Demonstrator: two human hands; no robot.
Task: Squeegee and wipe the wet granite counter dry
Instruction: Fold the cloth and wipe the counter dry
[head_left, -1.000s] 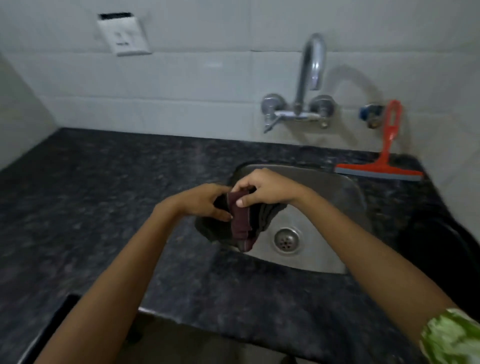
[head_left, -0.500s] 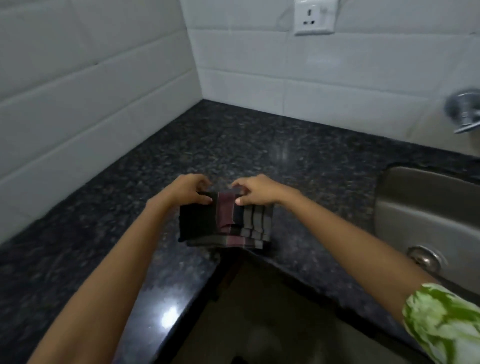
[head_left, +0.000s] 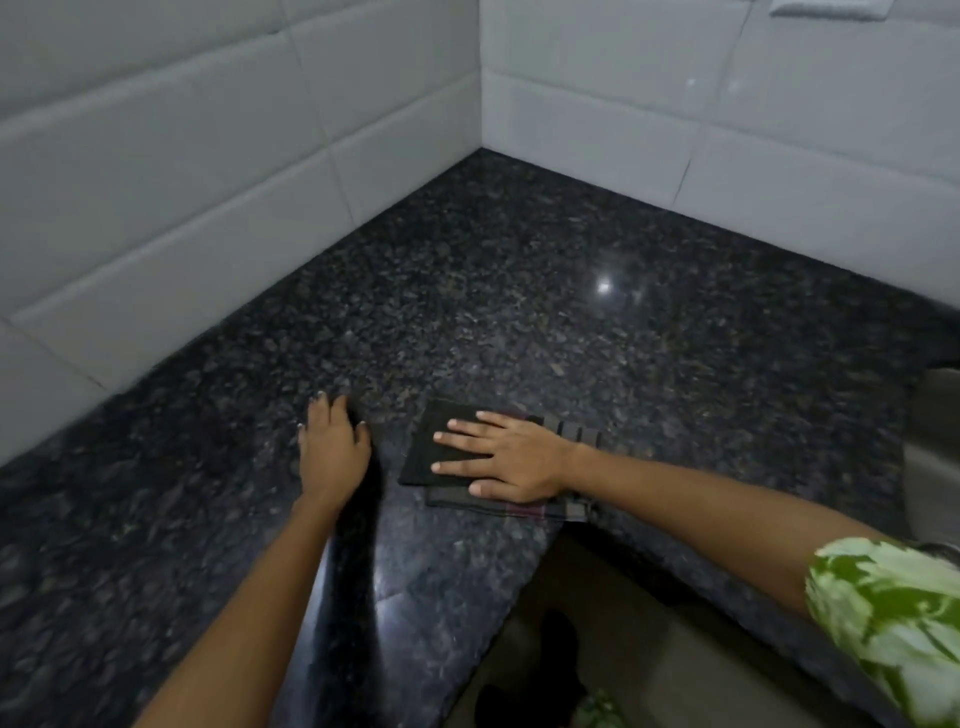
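- Right now the cloth (head_left: 498, 467) lies flat on the counter (head_left: 519, 291), folded into a rough rectangle of several layers, close to the near edge where the counter turns its inner corner.
- Its left part is plain black; toward the right it shows grey and dark stripes, and a dull maroon band runs along the near edge.
- Layers at the near edge sit slightly offset, so the lower ones peek out.
- The right hand (head_left: 511, 457) presses flat on top of the cloth, fingers spread and pointing left, palm down, not gripping it.
- The left hand (head_left: 332, 447) rests on bare stone just left of the cloth, apart from it, fingers loosely curled with the tips on the surface, holding nothing.
- The counter is dark speckled granite with a glossy sheen; a bright light spot reflects far right of the hands, and another near the left forearm.
- White tiled walls (head_left: 208, 182) meet in the far corner.
- A green and white patterned sleeve (head_left: 888, 618) shows at the near right.
- A sliver of steel sink (head_left: 935, 441) shows at the right edge.
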